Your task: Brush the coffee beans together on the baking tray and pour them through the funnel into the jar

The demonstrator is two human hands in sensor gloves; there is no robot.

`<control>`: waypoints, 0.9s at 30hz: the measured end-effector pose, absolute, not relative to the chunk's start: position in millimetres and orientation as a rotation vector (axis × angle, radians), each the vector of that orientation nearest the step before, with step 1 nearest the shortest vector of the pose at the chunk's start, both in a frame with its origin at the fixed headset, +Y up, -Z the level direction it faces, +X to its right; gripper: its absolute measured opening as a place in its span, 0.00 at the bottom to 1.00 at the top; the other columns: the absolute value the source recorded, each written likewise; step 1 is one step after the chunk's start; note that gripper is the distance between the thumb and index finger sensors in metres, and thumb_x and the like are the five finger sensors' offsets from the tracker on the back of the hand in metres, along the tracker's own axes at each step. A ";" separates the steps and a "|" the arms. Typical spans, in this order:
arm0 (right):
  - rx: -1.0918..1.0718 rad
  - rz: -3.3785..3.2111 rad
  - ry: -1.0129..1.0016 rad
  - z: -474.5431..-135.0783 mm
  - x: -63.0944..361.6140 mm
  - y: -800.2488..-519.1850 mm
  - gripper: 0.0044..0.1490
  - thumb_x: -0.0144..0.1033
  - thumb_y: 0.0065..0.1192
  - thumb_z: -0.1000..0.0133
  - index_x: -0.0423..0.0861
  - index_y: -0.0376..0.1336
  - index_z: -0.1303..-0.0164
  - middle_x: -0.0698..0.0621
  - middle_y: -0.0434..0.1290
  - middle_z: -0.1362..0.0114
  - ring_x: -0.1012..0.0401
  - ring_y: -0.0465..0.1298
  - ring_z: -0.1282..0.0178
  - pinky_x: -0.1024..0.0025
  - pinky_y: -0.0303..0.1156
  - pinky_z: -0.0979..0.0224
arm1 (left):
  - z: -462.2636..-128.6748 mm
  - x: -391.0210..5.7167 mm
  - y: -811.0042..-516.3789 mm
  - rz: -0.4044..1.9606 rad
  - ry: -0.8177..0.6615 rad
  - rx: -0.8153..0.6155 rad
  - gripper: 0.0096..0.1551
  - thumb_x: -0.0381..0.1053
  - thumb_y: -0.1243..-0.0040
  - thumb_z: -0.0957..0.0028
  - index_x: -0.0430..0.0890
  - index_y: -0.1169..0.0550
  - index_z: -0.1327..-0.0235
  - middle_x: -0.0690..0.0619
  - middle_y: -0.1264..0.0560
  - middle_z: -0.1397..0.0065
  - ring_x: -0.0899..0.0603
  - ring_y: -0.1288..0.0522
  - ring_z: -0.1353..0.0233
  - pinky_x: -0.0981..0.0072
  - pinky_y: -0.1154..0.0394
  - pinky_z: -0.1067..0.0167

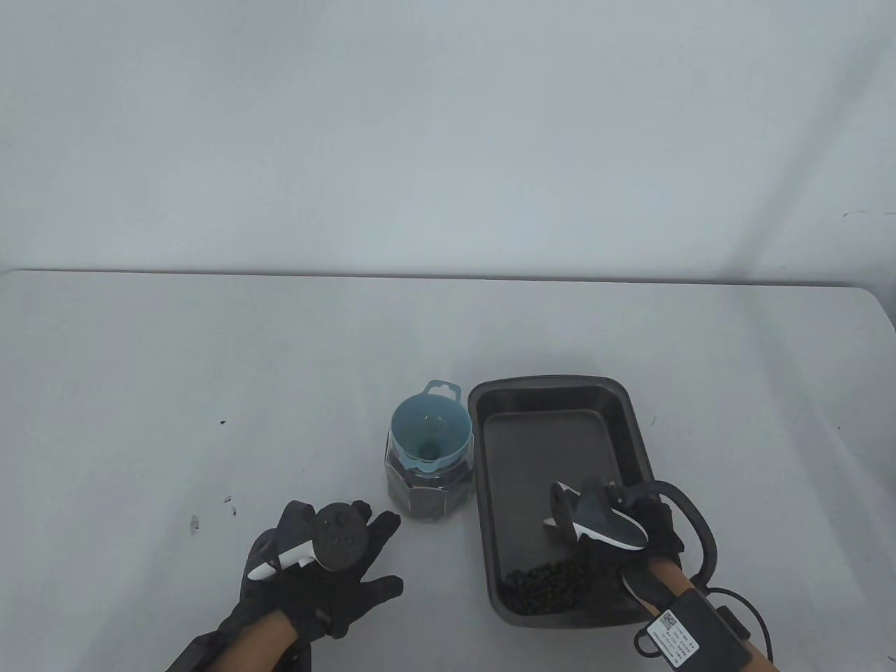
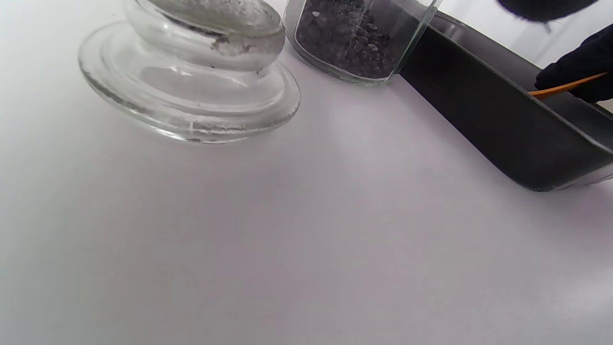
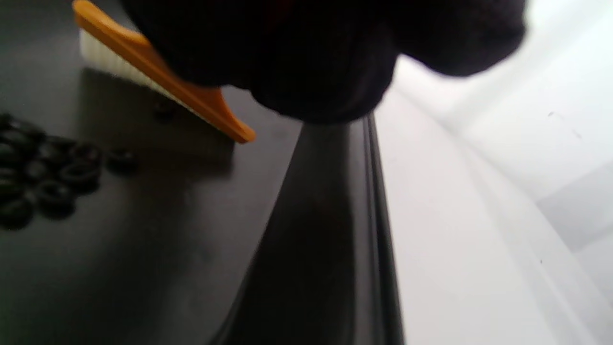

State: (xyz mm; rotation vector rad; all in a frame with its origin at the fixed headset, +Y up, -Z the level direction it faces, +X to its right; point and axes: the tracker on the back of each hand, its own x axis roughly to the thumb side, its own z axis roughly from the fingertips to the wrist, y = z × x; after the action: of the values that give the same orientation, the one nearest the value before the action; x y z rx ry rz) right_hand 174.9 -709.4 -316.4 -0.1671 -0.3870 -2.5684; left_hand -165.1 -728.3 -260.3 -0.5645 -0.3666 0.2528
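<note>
The dark baking tray [image 1: 630,427] lies right of centre, with coffee beans [image 1: 546,584] heaped at its near end. Over that end my right hand [image 1: 654,525] grips an orange brush [image 3: 158,81], its white bristles on the tray floor beside the beans [image 3: 43,163]. The tracker hides the brush in the table view. Left of the tray stands the glass jar [image 1: 427,490], partly filled with beans, with the blue funnel [image 1: 428,427] in its mouth. My left hand [image 1: 336,567] is near the jar with fingers spread, holding nothing.
A clear glass lid [image 2: 191,72] lies on the table close to the jar [image 2: 354,38] and the tray's outer wall [image 2: 479,105]; in the table view my left hand covers it. A cable [image 1: 700,525] loops off my right wrist beside the tray.
</note>
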 end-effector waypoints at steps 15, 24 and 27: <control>-0.001 -2.357 -0.838 -306.8 180.0 -713.2 0.27 0.44 0.63 0.54 0.53 0.72 0.45 0.56 0.81 0.59 0.65 0.80 0.78 0.69 0.80 0.74 | -261.1 -165.3 -729.2 0.259 -0.369 -0.572 0.54 0.80 0.60 0.56 0.61 0.58 0.20 0.42 0.60 0.14 0.28 0.59 0.14 0.32 0.60 0.23; 0.093 -2.351 -1.079 -315.7 183.8 -713.1 0.29 0.44 0.62 0.55 0.49 0.73 0.44 0.54 0.82 0.60 0.64 0.82 0.79 0.68 0.81 0.76 | -261.2 -165.3 -729.3 0.261 -0.372 -0.571 0.53 0.80 0.60 0.56 0.61 0.57 0.20 0.42 0.60 0.14 0.28 0.59 0.14 0.32 0.59 0.23; 0.106 -2.366 -1.152 -320.1 184.9 -713.1 0.30 0.44 0.62 0.55 0.48 0.73 0.44 0.54 0.82 0.60 0.64 0.82 0.80 0.68 0.81 0.76 | -261.2 -165.4 -729.4 0.264 -0.372 -0.573 0.54 0.80 0.60 0.56 0.61 0.57 0.20 0.42 0.60 0.14 0.28 0.59 0.14 0.32 0.59 0.23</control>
State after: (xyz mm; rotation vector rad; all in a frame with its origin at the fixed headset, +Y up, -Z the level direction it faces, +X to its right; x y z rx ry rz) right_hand 184.9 -713.1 -320.1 0.1060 -1.1521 -2.3656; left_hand -165.4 -729.4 -261.2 -0.5728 -0.3725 0.2642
